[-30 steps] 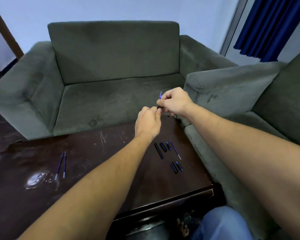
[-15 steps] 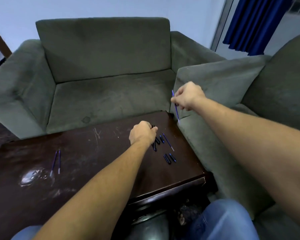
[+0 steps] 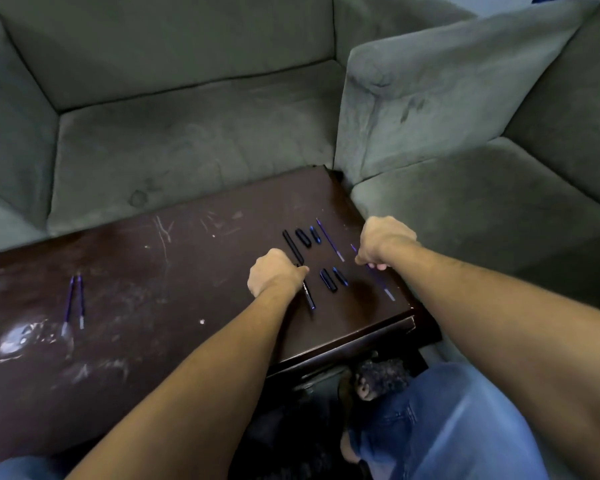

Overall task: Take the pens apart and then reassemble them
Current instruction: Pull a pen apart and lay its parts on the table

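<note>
Pen parts lie on the right end of a dark wooden table (image 3: 187, 271). My left hand (image 3: 274, 271) is closed on a black pen barrel (image 3: 308, 295) that rests on the tabletop. My right hand (image 3: 383, 242) pinches a thin blue ink refill (image 3: 381, 282) lying along the table's right edge. Between the hands lie a second black barrel (image 3: 292, 245), two black caps (image 3: 302, 237) (image 3: 327, 279), two small blue tips (image 3: 314, 234) (image 3: 340, 276) and another blue refill (image 3: 329, 239). Two more refills (image 3: 74, 301) lie far left.
Grey sofas (image 3: 187, 150) wrap the table's far side and right side, with a sofa arm (image 3: 430, 98) right behind the parts. A shiny glare patch (image 3: 28, 337) marks the table's left. My blue-jeaned knee (image 3: 447, 427) is below the table's near right corner.
Both hands came down from mid-air to the table. The left hand brought the barrel down beside the other parts; the right hand lowered the refill it had pulled out onto the table's right edge.
</note>
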